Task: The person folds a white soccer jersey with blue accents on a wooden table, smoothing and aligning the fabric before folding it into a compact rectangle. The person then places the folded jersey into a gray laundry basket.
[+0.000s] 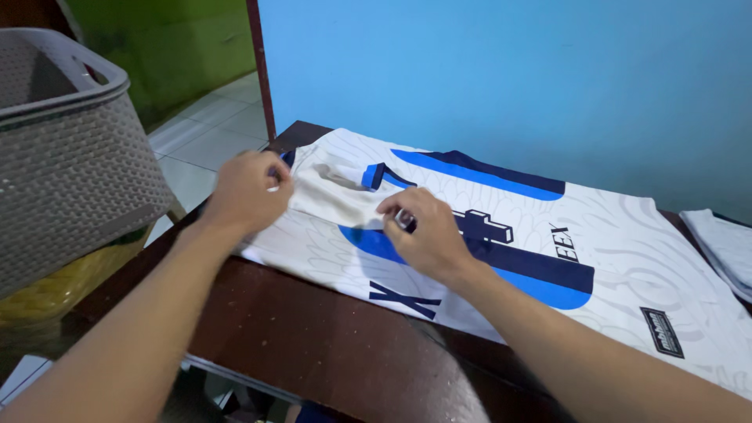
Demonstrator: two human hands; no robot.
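The left hand (249,190) pinches the collar end of a white and blue jersey (548,251) in a closed grip. The right hand (423,231) pinches the same folded-over neck part just beside it. The jersey lies flat along the dark brown tabletop (313,337). A grey woven basket (63,149) stands to the left, folded white cloth (728,247) at far right.

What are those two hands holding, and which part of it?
Both hold the white and blue jersey at its collar end: the left hand grips the neck edge, the right hand pinches the fabric just below the collar.
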